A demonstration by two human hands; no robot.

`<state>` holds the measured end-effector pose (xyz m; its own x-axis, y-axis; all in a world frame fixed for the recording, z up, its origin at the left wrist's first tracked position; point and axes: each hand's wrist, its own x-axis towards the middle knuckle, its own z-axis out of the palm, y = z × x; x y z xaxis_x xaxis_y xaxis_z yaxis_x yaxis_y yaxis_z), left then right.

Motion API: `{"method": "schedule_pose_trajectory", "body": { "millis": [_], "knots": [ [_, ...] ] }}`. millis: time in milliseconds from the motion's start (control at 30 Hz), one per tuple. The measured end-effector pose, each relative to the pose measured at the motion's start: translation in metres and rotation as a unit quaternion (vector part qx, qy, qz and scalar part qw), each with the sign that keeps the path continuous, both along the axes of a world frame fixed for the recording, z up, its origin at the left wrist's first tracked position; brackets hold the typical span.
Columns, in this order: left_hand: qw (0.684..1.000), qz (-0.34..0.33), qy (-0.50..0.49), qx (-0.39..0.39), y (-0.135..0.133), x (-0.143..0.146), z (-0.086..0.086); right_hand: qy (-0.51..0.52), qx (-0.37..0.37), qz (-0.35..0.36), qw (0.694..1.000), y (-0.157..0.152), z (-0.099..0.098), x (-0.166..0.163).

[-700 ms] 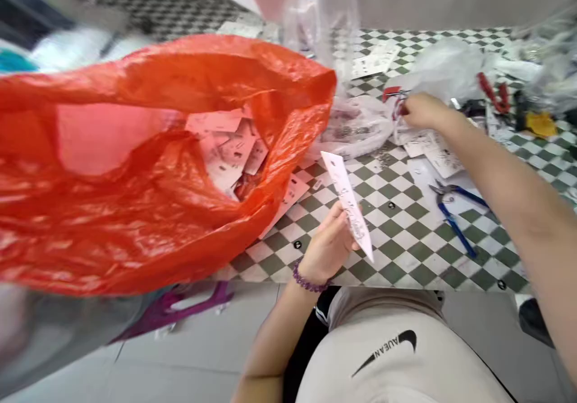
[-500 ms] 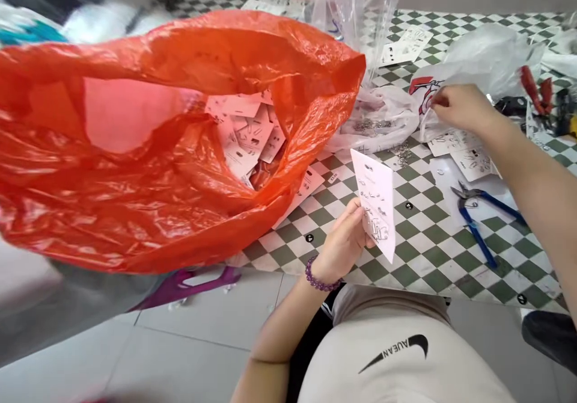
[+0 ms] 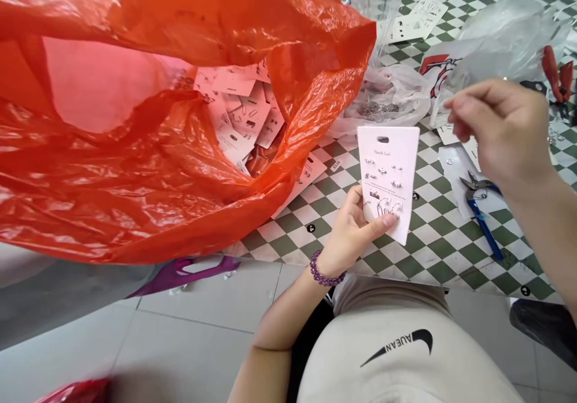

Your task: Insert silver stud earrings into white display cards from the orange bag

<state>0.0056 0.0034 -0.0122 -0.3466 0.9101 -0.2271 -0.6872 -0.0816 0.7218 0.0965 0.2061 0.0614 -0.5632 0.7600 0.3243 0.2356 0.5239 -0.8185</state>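
An orange bag [image 3: 135, 204] of printed cards [image 3: 250, 114] gaped left of a person's left hand [image 3: 354, 231], whose fingers gripped a white earring card [image 3: 390, 174] over the checkered surface [image 3: 433, 246]. Blue-handled pliers [image 3: 484, 228] lay nearer the person than the right hand [image 3: 509, 132], its fingers pinched together, any hold unclear.

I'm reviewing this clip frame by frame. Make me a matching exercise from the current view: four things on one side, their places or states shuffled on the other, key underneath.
Things
1. Single white card
2. Orange-red bag
3. Pliers
4. Beaded bracelet

Places and states
A. Blue-handled, lying on the checked tabletop
B. Purple, around a wrist
C. Held in the left hand
D. Gaping, with a pile of cards inside

Pairs: 1-C, 2-D, 3-A, 4-B
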Motion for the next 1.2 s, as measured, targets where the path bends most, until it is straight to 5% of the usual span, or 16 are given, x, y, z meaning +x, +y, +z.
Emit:
{"method": "schedule_pose_trajectory", "body": {
  "millis": [67,167,467,800,1200],
  "knots": [
    [1.000,0.017,0.020,0.005,0.000,0.001,0.000,-0.011,0.024,0.058,0.998,-0.042,0.008,0.010],
    [0.999,0.009,0.033,0.018,-0.001,0.001,-0.001,-0.010,-0.045,0.095,0.994,-0.084,0.009,0.022],
    [0.994,-0.080,-0.045,0.053,-0.003,-0.005,0.002,0.048,-0.066,0.093,0.992,-0.128,-0.022,0.035],
    [0.986,-0.104,-0.103,0.075,-0.004,-0.007,0.003,0.136,-0.099,0.147,0.975,-0.138,-0.036,0.019],
    [0.996,-0.087,-0.033,0.018,-0.004,-0.007,0.006,0.137,-0.063,0.156,0.976,-0.135,-0.039,0.019]
  ]
}}
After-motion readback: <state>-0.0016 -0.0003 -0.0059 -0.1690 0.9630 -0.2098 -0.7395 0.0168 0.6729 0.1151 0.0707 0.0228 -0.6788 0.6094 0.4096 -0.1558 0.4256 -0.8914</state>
